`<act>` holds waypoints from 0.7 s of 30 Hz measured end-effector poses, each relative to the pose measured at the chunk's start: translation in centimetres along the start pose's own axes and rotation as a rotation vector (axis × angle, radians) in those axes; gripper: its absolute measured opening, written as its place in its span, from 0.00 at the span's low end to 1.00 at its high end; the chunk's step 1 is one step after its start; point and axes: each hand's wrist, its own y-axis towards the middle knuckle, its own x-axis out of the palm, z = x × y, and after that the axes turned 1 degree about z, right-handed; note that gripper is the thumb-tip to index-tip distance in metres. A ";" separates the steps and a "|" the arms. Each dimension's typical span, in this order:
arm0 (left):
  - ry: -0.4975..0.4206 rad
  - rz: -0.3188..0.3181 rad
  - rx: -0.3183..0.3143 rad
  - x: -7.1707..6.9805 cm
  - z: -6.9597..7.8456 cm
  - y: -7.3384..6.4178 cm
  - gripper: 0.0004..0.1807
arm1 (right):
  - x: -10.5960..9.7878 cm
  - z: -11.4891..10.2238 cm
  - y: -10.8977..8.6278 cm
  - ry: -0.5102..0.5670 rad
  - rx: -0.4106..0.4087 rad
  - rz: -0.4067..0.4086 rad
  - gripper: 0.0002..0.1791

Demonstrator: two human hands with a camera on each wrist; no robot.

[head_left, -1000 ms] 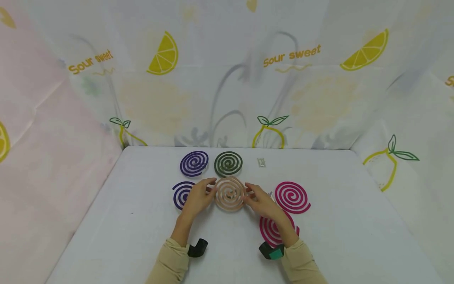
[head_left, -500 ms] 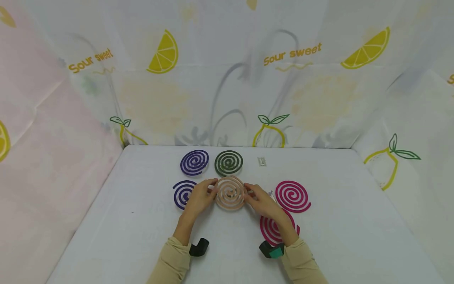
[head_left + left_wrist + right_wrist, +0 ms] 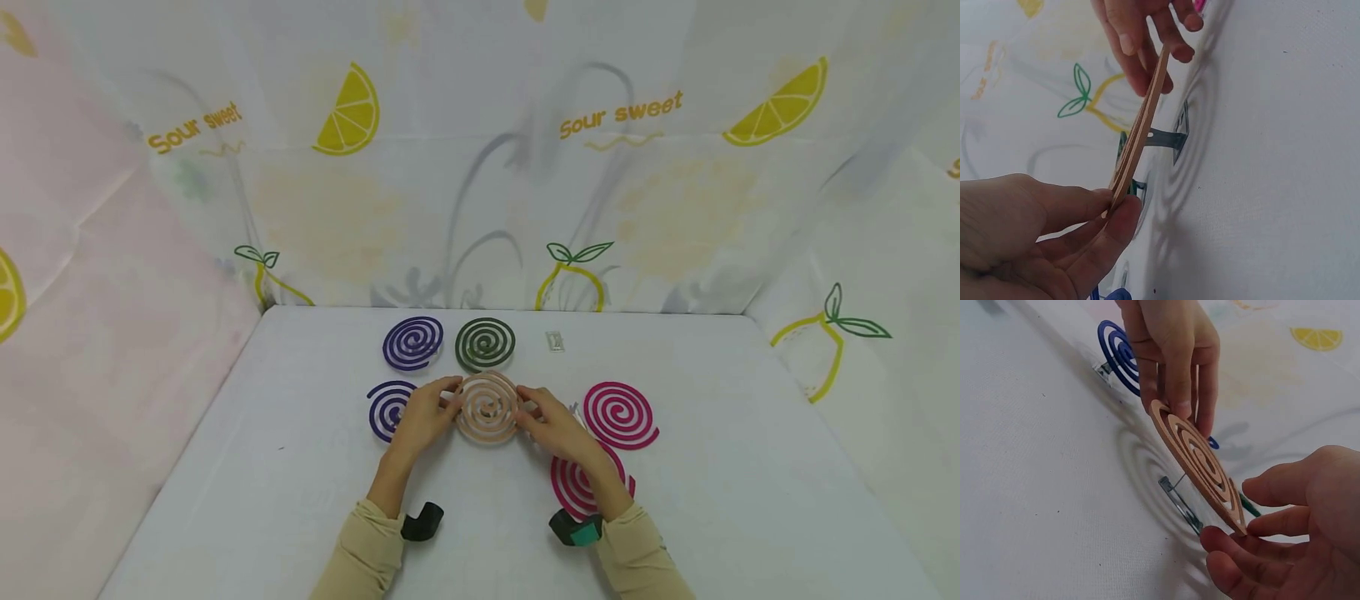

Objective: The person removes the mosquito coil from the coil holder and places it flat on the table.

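Note:
A tan mosquito coil (image 3: 487,433) is raised in front of me, tilted over a small metal stand (image 3: 1172,140). My left hand (image 3: 423,417) pinches its left rim between thumb and fingertips; the left wrist view shows this edge-on. At the opposite rim, digits of my right hand (image 3: 551,423) lie on both sides of the coil's edge. In the right wrist view the uppermost digit stands slightly off the coil. The stand's upright reaches up to the coil's underside. Just behind sits a green coil (image 3: 485,343).
Two purple coils, one at the back (image 3: 412,343) and one partly behind my left hand (image 3: 386,408), stand on the left. Two pink coils, one farther back (image 3: 618,414) and one under my right forearm (image 3: 573,483), are on the right. A flat metal piece (image 3: 555,342) lies at the back.
Both hands stay at the tan coil, with only a very slight shift. The other coils have not moved on the table.

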 end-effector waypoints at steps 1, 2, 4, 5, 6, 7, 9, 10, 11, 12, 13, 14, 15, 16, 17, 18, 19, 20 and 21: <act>-0.002 0.000 -0.003 0.0 0.1 0.0 0.20 | 0.0 0.0 0.0 -0.004 -0.004 0.003 0.28; -0.005 0.001 -0.005 0.0 0.1 0.0 0.20 | 0.0 0.0 0.0 -0.005 -0.007 0.005 0.28; -0.013 0.002 -0.015 -0.1 0.2 0.0 0.20 | -0.1 -0.1 -0.1 -0.003 -0.017 0.004 0.28; -0.014 0.003 -0.015 -0.1 0.2 0.0 0.20 | -0.1 -0.1 -0.1 0.000 -0.025 0.004 0.28; -0.014 0.002 -0.013 -0.1 0.3 0.0 0.20 | -0.1 -0.2 -0.1 0.003 -0.031 0.003 0.28; -0.015 0.001 -0.016 -0.2 0.3 0.0 0.20 | -0.1 -0.2 -0.1 0.004 -0.038 0.005 0.28; -0.017 -0.002 -0.014 -0.2 0.3 0.0 0.20 | -0.2 -0.3 -0.1 0.005 -0.047 0.010 0.28; -0.016 -0.004 -0.016 -0.2 0.3 0.0 0.20 | -0.2 -0.4 -0.1 0.008 -0.050 0.011 0.28; -0.017 -0.005 -0.016 -0.2 0.3 0.0 0.20 | -0.2 -0.4 -0.1 0.006 -0.054 0.013 0.28; -0.017 -0.005 -0.011 -0.2 0.2 0.0 0.20 | -0.2 -0.4 -0.1 0.008 -0.053 0.015 0.27; -0.019 -0.005 -0.009 -0.2 0.2 0.0 0.20 | -0.2 -0.3 -0.1 0.008 -0.054 0.016 0.27; -0.020 -0.004 -0.004 -0.2 0.2 0.0 0.20 | -0.2 -0.3 -0.1 0.011 -0.055 0.015 0.28; -0.023 -0.003 -0.004 -0.2 0.3 0.0 0.20 | -0.2 -0.3 -0.1 0.014 -0.055 0.015 0.28; -0.024 0.000 -0.001 -0.2 0.3 0.0 0.20 | -0.2 -0.2 -0.1 0.015 -0.055 0.015 0.28; -0.025 0.002 0.003 -0.3 0.3 -0.1 0.20 | -0.2 -0.2 -0.1 0.017 -0.059 0.016 0.27; -0.025 0.005 0.005 -0.3 0.3 0.0 0.20 | -0.2 -0.1 -0.1 0.021 -0.059 0.015 0.28; -0.028 0.007 0.001 -0.3 0.4 0.0 0.20 | -0.3 -0.1 -0.1 0.022 -0.061 0.015 0.28; -0.028 0.008 -0.002 -0.3 0.4 0.0 0.20 | -0.3 -0.1 -0.1 0.023 -0.064 0.015 0.27; -0.030 0.008 -0.004 -0.3 0.4 0.0 0.20 | -0.3 -0.1 -0.1 0.027 -0.062 0.017 0.27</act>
